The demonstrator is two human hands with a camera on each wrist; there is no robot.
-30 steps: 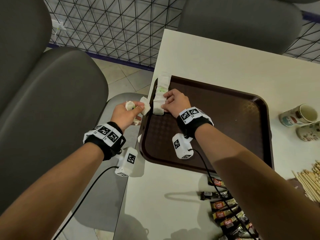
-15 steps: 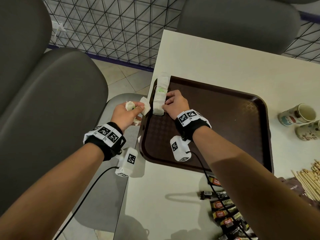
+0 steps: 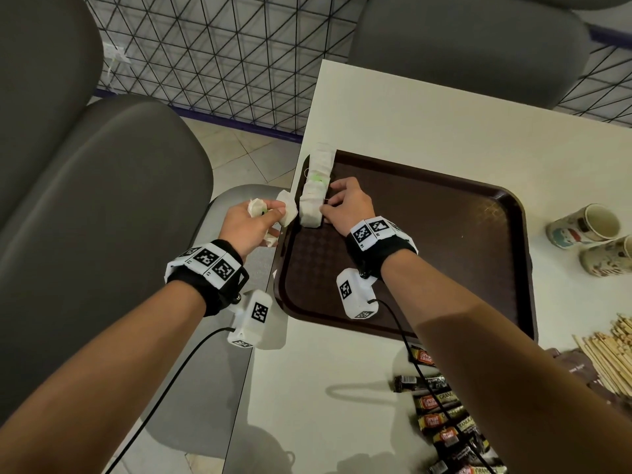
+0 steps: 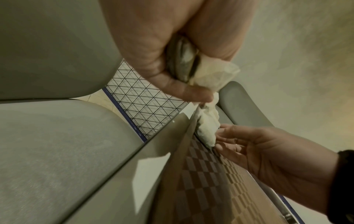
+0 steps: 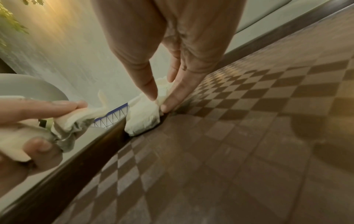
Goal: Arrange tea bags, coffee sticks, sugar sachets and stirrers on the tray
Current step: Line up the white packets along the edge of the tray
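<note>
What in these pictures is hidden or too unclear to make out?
- How many tea bags the left hand holds: bunched, fingers cover them in every view.
- Number of bags in the tea bag row on the tray: they overlap; the wrist views are blurred.
- Coffee sticks: the head view's right arm and bottom edge cut them off.
- Stirrers and cups: cropped by its right edge.

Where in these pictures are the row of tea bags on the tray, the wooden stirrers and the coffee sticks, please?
row of tea bags (image 3: pixel 313 196): head view, middle of the white row.
wooden stirrers (image 3: pixel 612 354): head view, middle of the pile.
coffee sticks (image 3: pixel 441 405): head view, a dark packet.
</note>
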